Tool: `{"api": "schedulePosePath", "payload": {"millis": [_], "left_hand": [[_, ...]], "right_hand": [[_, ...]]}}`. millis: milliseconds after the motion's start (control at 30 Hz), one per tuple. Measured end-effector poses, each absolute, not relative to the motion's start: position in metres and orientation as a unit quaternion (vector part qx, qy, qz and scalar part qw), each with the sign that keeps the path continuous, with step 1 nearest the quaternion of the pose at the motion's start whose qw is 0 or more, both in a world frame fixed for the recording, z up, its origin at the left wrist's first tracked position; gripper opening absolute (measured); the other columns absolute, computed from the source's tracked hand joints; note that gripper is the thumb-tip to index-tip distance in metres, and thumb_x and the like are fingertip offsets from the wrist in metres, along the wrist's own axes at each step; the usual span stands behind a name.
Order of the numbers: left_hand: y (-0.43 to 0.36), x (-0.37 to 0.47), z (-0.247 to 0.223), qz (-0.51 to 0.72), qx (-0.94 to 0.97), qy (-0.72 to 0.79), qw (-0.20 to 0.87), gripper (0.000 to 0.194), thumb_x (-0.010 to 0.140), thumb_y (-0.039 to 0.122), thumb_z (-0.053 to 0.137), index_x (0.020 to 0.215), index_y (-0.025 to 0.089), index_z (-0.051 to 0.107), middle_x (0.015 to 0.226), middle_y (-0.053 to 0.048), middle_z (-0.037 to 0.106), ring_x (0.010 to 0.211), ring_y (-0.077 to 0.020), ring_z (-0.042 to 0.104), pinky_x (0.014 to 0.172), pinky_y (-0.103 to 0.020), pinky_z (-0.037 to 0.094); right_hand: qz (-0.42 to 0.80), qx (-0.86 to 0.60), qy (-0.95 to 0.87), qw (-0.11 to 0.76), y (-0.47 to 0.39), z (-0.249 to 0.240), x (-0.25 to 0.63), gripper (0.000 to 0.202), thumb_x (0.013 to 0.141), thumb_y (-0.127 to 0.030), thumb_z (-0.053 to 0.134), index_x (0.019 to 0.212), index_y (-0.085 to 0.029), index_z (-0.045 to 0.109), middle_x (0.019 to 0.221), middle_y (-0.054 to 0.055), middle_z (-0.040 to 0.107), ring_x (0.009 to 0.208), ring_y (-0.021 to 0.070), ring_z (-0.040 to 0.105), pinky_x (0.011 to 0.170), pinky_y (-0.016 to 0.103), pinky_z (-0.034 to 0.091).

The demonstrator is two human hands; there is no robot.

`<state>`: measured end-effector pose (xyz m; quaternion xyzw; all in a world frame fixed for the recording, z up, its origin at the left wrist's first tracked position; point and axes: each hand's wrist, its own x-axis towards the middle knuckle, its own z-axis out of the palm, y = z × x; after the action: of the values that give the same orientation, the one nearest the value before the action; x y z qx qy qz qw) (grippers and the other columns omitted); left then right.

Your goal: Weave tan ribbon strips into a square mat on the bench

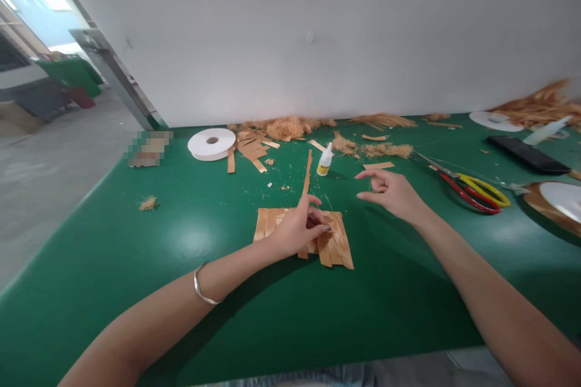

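My left hand, with a silver bangle on the wrist, rests over a panel of flat brown strips. Its fingers are curled, and a long narrow brown strip rises from behind the index finger; the grip itself is partly hidden. Above the table, my right hand is held with thumb and index finger apart and nothing between them. Nearest to it stands an upright white glue bottle with a yellow label, not touched by either hand.
Scissors with red and yellow handles lie at right, near a black case and a round brown-rimmed piece. A white tape roll, cut brown pieces and frayed fibre lie along the wall.
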<state>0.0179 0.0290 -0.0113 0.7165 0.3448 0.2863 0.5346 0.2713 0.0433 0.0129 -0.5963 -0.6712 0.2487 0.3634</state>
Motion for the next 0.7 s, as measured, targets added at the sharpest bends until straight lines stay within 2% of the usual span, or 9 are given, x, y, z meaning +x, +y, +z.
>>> {"api": "schedulePosePath", "payload": {"millis": [100, 233, 300, 400, 533, 600, 700], "left_hand": [[0.0286, 0.0176, -0.0093, 0.279, 0.719, 0.348, 0.533, 0.032, 0.081, 0.015, 0.059, 0.102, 0.022, 0.036, 0.081, 0.000, 0.061, 0.076, -0.0146, 0.063, 0.069, -0.030, 0.052], [0.0282, 0.0173, -0.0077, 0.277, 0.718, 0.348, 0.536, 0.032, 0.081, 0.016, 0.059, 0.102, 0.022, 0.035, 0.082, 0.000, 0.062, 0.076, -0.0154, 0.063, 0.069, -0.031, 0.052], [0.0283, 0.0172, -0.0079, 0.281, 0.718, 0.346, 0.535, 0.033, 0.081, 0.015, 0.059, 0.102, 0.022, 0.035, 0.082, 0.000, 0.062, 0.077, -0.0158, 0.064, 0.072, -0.032, 0.053], [0.0286, 0.0171, -0.0085, 0.280, 0.721, 0.346, 0.532, 0.033, 0.081, 0.015, 0.059, 0.102, 0.022, 0.035, 0.082, -0.001, 0.062, 0.078, -0.0157, 0.064, 0.074, -0.033, 0.053], [0.0287, 0.0170, -0.0080, 0.276, 0.727, 0.344, 0.526, 0.033, 0.082, 0.016, 0.059, 0.103, 0.022, 0.035, 0.083, -0.001, 0.063, 0.080, -0.0162, 0.064, 0.074, -0.033, 0.053], [0.0286, 0.0171, -0.0079, 0.276, 0.730, 0.345, 0.521, 0.032, 0.081, 0.016, 0.059, 0.103, 0.021, 0.035, 0.084, -0.002, 0.063, 0.080, -0.0165, 0.064, 0.073, -0.033, 0.053], [0.0287, 0.0174, -0.0086, 0.279, 0.730, 0.348, 0.518, 0.032, 0.081, 0.016, 0.059, 0.102, 0.021, 0.035, 0.083, -0.001, 0.063, 0.079, -0.0162, 0.064, 0.072, -0.032, 0.053]], "right_hand": [[0.238, -0.625, -0.647, 0.367, 0.0419, 0.0150, 0.2711, 0.033, 0.075, -0.048, 0.065, 0.092, -0.021, 0.064, 0.047, -0.009, 0.028, 0.044, 0.0099, 0.030, 0.052, 0.028, 0.032], [0.306, -0.624, -0.602, 0.394, 0.0399, 0.0193, 0.2688, 0.046, 0.081, -0.055, 0.056, 0.108, -0.018, 0.065, 0.053, -0.001, 0.057, 0.046, 0.0116, 0.043, 0.050, 0.027, 0.036], [0.342, -0.610, -0.584, 0.411, 0.0399, 0.0206, 0.2670, 0.054, 0.080, -0.057, 0.056, 0.115, -0.017, 0.063, 0.060, 0.003, 0.065, 0.046, 0.0112, 0.046, 0.050, 0.027, 0.039], [0.384, -0.598, -0.555, 0.432, 0.0403, 0.0218, 0.2645, 0.062, 0.079, -0.059, 0.057, 0.123, -0.015, 0.058, 0.067, 0.007, 0.069, 0.046, 0.0121, 0.052, 0.048, 0.027, 0.041], [0.420, -0.579, -0.511, 0.478, 0.0404, 0.0224, 0.2654, 0.064, 0.080, -0.060, 0.056, 0.126, -0.016, 0.056, 0.075, 0.009, 0.071, 0.043, 0.0118, 0.053, 0.046, 0.027, 0.041], [0.433, -0.562, -0.500, 0.497, 0.0407, 0.0219, 0.2679, 0.061, 0.081, -0.060, 0.054, 0.125, -0.018, 0.056, 0.080, 0.010, 0.072, 0.054, 0.0152, 0.061, 0.050, 0.027, 0.044], [0.438, -0.541, -0.507, 0.509, 0.0417, 0.0206, 0.2721, 0.056, 0.084, -0.061, 0.046, 0.123, -0.022, 0.057, 0.086, 0.010, 0.073, 0.083, 0.0225, 0.068, 0.060, 0.030, 0.048]]}}
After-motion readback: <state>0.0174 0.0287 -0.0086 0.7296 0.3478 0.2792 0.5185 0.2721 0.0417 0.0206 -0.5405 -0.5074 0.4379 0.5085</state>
